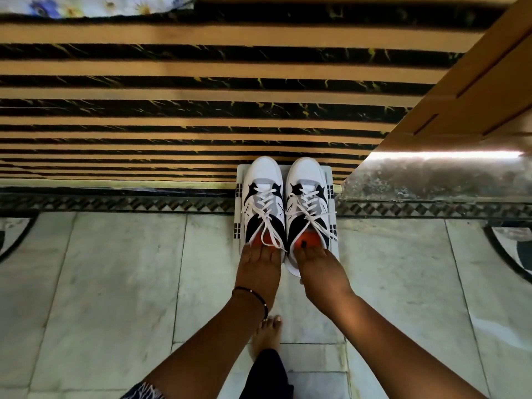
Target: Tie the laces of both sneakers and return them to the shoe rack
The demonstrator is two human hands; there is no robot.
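Two white, grey and black sneakers with orange insoles stand side by side, toes pointing away, on a small white shoe rack (pixel 238 223) at the foot of the stairs. My left hand (pixel 258 269) grips the heel of the left sneaker (pixel 263 197), fingers tucked into its opening. My right hand (pixel 319 269) grips the heel of the right sneaker (pixel 306 197) the same way. White laces run across both shoes, and their ends trail down toward the heels; I cannot tell whether they are knotted.
A staircase (pixel 201 90) with tan treads and black marble risers rises straight ahead. A wooden railing (pixel 475 90) slants down on the right. Pale marble floor tiles (pixel 115 283) lie around me, and my bare foot (pixel 267 332) stands just behind the rack.
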